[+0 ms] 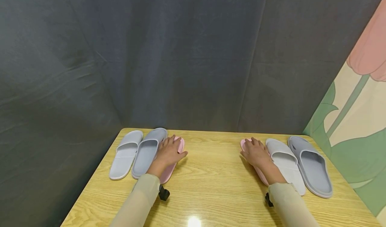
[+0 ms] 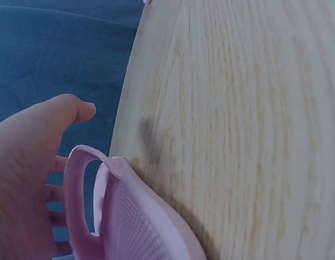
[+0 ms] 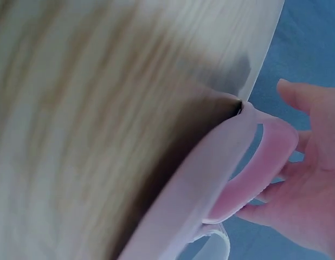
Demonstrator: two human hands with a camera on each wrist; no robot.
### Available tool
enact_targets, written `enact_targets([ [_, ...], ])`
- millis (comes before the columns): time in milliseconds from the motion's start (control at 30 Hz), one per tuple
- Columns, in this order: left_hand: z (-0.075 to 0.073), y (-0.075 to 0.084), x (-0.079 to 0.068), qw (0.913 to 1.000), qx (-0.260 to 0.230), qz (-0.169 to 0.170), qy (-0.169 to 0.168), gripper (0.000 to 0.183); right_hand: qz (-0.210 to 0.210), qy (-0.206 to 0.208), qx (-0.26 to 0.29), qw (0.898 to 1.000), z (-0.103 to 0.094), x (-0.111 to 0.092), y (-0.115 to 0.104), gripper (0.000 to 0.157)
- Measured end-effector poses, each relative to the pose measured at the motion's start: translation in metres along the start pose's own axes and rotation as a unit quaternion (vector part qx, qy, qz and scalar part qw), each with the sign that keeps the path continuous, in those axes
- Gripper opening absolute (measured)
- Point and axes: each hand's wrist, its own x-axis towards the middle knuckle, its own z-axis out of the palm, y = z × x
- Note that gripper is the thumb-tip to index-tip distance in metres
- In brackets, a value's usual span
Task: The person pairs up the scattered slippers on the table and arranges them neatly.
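My left hand [image 1: 169,152] hovers over or rests on a pink slipper [image 1: 168,174], fingers spread and thumb held out to the side. In the left wrist view, that hand [image 2: 26,146] lies beyond the strap of the textured pink slipper [image 2: 140,227]; whether they touch, I cannot tell. My right hand [image 1: 257,154] is likewise over another pink slipper [image 1: 261,176], its fingers extended. The right wrist view has this hand [image 3: 319,157] beside the strap of the pink slipper [image 3: 200,173], thumb apart and nothing in its grasp.
Left of my left hand lie a grey-blue slipper [image 1: 145,158] and a white slipper [image 1: 123,161]. Right of my right hand are a white ribbed slipper [image 1: 291,170] and a grey slipper [image 1: 315,173]. All lie on a wooden table [image 1: 211,173], with dark curtains [image 1: 193,59] behind.
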Motion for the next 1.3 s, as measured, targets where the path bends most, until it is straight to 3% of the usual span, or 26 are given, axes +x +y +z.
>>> enact_targets([
  [633, 0.006, -0.006, 0.0, 0.9997, 0.001, -0.012, -0.021, 0.081, -0.023, -0.004, 0.003, 1.0, 0.002, 0.001, 0.014, 0.063],
  [1033, 0.005, -0.003, -0.001, 1.0, -0.001, -0.007, -0.006, 0.067, -0.011, -0.029, -0.008, 0.999, -0.005, -0.002, 0.013, 0.062],
  [1300, 0.005, 0.004, 0.002, 0.999, -0.002, -0.032, -0.032, 0.067, 0.005, -0.058, -0.015, 0.998, -0.008, 0.003, 0.012, 0.059],
])
